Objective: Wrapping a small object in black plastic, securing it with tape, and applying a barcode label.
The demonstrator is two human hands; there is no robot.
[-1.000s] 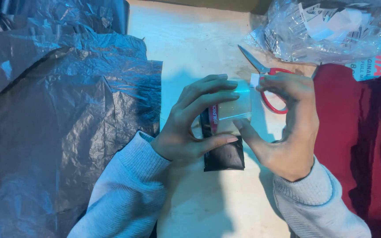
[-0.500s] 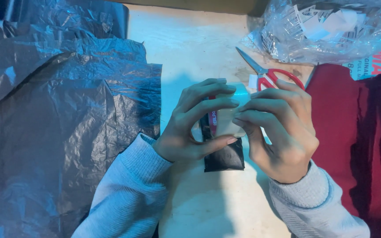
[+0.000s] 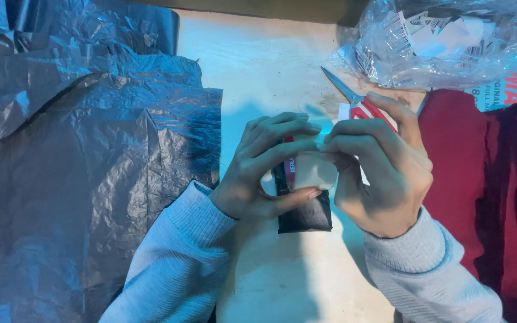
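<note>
Crumpled dark plastic sheets (image 3: pixel 85 167) are covering the desk (image 3: pixel 258 72) at nine o'clock. My left hand (image 3: pixel 258 173) is curling its fingers around a small black packet (image 3: pixel 304 216) with a clear pouch (image 3: pixel 313 170) over it; my right hand (image 3: pixel 384 173) is pinching the pouch from three o'clock. Red-handled scissors (image 3: pixel 354 98) are lying at one o'clock, half hidden.

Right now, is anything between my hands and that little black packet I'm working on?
Nothing visible. The left hand and right hand both already grip the small black packet directly; the red scissors lie behind it.
</note>
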